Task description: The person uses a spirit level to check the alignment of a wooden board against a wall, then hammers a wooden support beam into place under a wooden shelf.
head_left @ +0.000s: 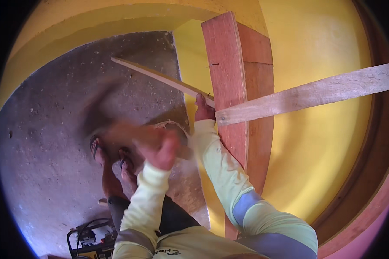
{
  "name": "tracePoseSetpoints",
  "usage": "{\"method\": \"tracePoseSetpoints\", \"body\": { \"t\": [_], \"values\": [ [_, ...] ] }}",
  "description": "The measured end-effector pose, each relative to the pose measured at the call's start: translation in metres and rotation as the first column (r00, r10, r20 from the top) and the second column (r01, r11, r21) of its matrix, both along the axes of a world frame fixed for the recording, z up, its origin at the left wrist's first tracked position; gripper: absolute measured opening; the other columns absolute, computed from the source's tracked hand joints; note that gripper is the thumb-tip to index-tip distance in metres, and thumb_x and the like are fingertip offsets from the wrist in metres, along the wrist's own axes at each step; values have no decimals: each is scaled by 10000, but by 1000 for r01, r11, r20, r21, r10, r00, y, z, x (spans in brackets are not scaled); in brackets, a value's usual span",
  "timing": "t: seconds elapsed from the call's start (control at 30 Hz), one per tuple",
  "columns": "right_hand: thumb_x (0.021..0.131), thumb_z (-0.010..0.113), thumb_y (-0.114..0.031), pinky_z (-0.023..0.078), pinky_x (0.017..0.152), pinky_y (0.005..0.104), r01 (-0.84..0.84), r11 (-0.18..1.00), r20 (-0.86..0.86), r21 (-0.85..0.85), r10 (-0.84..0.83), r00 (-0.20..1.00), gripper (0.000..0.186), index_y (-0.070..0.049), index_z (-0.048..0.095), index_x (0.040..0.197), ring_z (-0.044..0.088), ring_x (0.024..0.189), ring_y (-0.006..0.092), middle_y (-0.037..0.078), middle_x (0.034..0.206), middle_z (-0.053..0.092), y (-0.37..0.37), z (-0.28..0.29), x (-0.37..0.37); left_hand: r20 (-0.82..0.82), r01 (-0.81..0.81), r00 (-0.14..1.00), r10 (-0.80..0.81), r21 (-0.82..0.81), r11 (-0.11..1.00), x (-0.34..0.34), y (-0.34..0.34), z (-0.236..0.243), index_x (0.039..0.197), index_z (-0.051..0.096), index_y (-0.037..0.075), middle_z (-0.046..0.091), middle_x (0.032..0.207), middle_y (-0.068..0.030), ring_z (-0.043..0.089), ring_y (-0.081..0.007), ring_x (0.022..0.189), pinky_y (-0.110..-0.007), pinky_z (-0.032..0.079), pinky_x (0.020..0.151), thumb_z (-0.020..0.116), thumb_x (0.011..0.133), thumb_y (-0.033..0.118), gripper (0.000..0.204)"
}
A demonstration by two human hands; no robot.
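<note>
My left hand (162, 149) is closed round a hammer (100, 108), which is smeared by motion above the floor, its dark head to the left. My right hand (205, 110) grips the near end of a thin wooden strip (155, 77) against a reddish plywood panel (224, 56). By its fingertips a small nail (208, 94) stands up from the strip. The strip slants away to the far left. Just right of this hand, the narrow end of a pale wooden board (307, 95) crosses over the panel's edge.
Yellow walls (315, 39) rise at the right and far side. My sandalled feet (125, 162) stand on the rough grey floor (52, 129). A black-framed machine (90, 239), resembling a generator, sits at the lower left. Brown trim (354, 203) curves along the right.
</note>
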State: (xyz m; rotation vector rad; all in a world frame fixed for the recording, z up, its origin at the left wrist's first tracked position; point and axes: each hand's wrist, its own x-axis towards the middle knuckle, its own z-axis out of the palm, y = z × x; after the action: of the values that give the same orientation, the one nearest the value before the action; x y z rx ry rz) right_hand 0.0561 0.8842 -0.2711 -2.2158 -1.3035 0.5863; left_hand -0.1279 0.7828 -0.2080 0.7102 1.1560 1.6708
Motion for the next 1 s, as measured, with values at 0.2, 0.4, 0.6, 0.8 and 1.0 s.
{"method": "tracePoseSetpoints", "body": {
  "t": [0.2,0.4,0.6,0.8,1.0],
  "values": [
    [823,683,-338,495,738,338,120,976,-236,182,-75,969,354,6,673,907,637,750,173,110,801,686,-1,19,-26,-157,144,972,-176,-196,970,0,57,-32,894,600,28,588,747,-179,587,-309,643,-367,480,575,648,755,78,155],
    [814,708,-206,501,668,309,118,955,-298,272,-32,954,283,14,628,974,633,758,179,84,869,661,3,20,-24,374,-302,905,205,221,927,4,28,-46,887,572,105,553,675,-73,591,-159,665,-325,515,577,598,871,76,42],
    [818,691,-111,509,658,290,110,966,-234,235,-53,971,294,26,575,1050,621,727,175,93,912,636,10,12,-14,-95,166,979,-180,-139,976,15,81,-62,830,594,65,602,648,-146,595,-358,570,-387,485,517,630,758,82,82],
    [836,652,-248,492,731,313,37,980,-175,194,-3,985,302,19,626,973,627,787,197,116,885,662,4,14,-16,153,-67,988,36,198,978,6,39,-51,880,599,50,586,727,-174,592,-274,608,-349,478,545,608,817,77,69],
    [841,648,-337,480,778,328,34,990,-114,135,-19,993,352,12,672,888,629,793,198,109,822,676,-1,18,-15,148,218,968,-205,-80,973,17,75,-58,931,572,-1,591,724,-197,622,-255,650,-387,486,600,644,746,84,215]
  ]
}}
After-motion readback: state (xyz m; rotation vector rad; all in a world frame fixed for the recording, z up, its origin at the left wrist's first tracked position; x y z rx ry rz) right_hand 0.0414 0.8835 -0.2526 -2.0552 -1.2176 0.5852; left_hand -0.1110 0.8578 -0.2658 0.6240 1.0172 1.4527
